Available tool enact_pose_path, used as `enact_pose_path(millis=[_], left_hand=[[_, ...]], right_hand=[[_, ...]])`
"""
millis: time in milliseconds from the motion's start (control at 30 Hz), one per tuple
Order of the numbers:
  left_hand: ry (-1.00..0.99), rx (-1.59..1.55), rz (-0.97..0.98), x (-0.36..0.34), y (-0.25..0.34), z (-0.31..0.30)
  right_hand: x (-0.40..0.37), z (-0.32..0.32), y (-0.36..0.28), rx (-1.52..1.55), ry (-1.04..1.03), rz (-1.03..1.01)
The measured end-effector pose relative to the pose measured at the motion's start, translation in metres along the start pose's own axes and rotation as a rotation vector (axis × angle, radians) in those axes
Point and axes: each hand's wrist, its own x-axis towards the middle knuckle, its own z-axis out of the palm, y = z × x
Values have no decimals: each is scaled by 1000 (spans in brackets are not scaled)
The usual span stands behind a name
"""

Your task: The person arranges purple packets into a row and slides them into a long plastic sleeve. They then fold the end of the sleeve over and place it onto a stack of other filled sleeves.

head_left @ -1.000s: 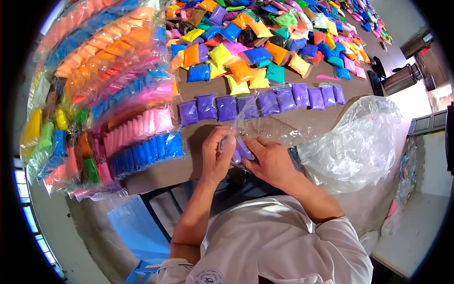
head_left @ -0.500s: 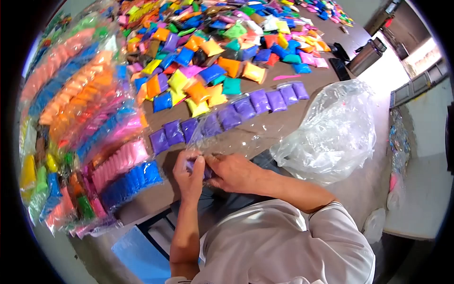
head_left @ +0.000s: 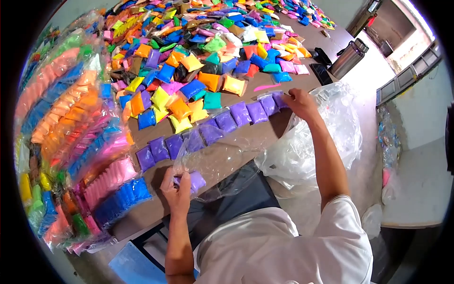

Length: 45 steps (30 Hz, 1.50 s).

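My left hand is closed at the near edge of the table, around a purple packet at the mouth of a clear plastic bag. The bag's film spreads to the right and partly covers the row. Across the table runs a line of several purple packets, laid side by side. At its far right end, my right hand has its fingers closed on the last purple packet. The fingertips partly hide that packet.
A large heap of coloured packets covers the back. Clear bags of sorted packets are stacked at left. A crumpled clear bag lies under my right forearm. A steel flask and a black phone stand back right.
My right hand has left my left hand and reached up and right to the row's far end. My left hand has shifted slightly down and left, and a purple packet now shows beside it.
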Motion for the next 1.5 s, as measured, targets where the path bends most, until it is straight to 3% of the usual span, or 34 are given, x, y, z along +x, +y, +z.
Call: enact_pose_path(millis=[133,233,333,433,567,667,733,800,933,1000,1133,1200,1267,1333,1400,1500], left_hand=[[-5,-29,29,0,-4,-1],[4,-12,36,0,-3,-1],[1,-35,16,0,-7,-1],[3,-42,11,0,-9,-1],[-7,-23,49,1,-8,-1],[-10,-30,50,1,-7,-2],[-10,-36,46,1,-6,-2],[-6,5,75,1,-5,-2],[-6,-8,54,0,-7,-2],[-4,8,56,0,-9,-3],[23,-31,37,1,-9,-2],[28,-3,46,1,-7,-2],[37,-3,43,1,-9,-2],[35,-46,33,1,-8,0],[35,-27,54,2,-9,-1],[21,-23,83,2,-13,0]], right_hand=[[3,6,-1,34,-66,-39],[9,1,4,37,-226,37],[11,-8,14,292,-236,15],[-2,-41,-4,550,-199,176],[-8,-36,-29,565,-317,75],[-5,2,-30,511,-329,44],[-4,17,-32,471,-292,47],[-5,37,-27,401,-73,-39],[-11,33,-28,285,-75,61],[-9,30,-27,496,-234,-30],[-19,21,-38,539,-228,50],[-28,17,-39,697,11,85],[-40,-2,-40,717,118,71],[-78,-40,-82,875,211,63],[-120,-57,-122,1118,287,-31],[-170,-39,-145,1172,-23,-460]])
